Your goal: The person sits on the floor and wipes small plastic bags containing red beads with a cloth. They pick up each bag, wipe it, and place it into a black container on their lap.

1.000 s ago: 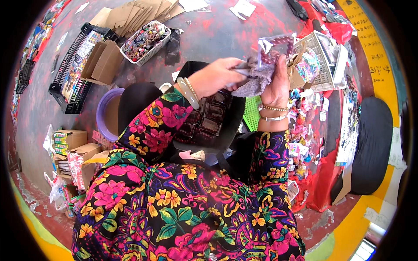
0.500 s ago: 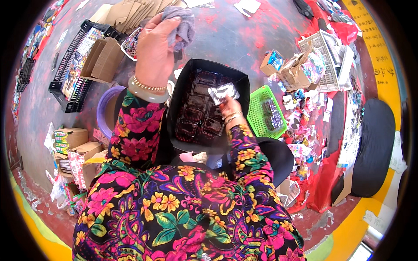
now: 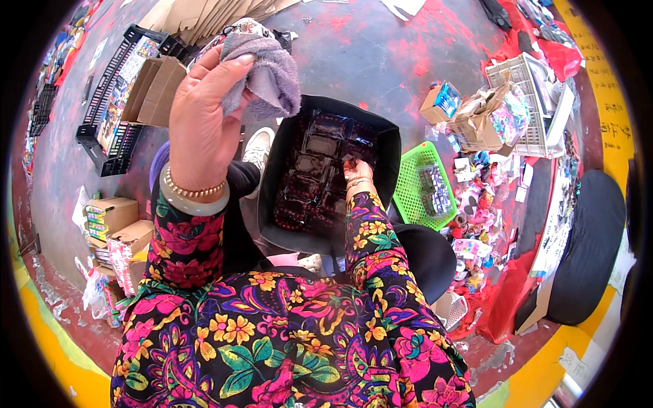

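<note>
My left hand point(image 3: 207, 112), raised at the upper left, is closed around a crumpled grey-purple cloth point(image 3: 269, 75). Between my knees stands a deep black box point(image 3: 384, 146) with rows of flat, dark packets point(image 3: 320, 146) in shiny clear plastic. Down inside its right side, my right hand point(image 3: 358, 171) has its fingers curled at the edge of a plastic packet point(image 3: 362, 144). The fingertips are partly hidden, and the packet's contents look dark and cannot be made out.
A green perforated basket point(image 3: 415, 187) with more wrapped packets sits right of the box. Farther right are a torn carton point(image 3: 476, 126), a pale crate point(image 3: 520, 85) and scattered small goods. At left are a black crate point(image 3: 102, 132), an open carton point(image 3: 153, 92) and stacked boxes point(image 3: 112, 217).
My right hand has lowered the shiny packet from above the box down among the others. My left hand, still gripping the cloth, has moved left and nearer to me.
</note>
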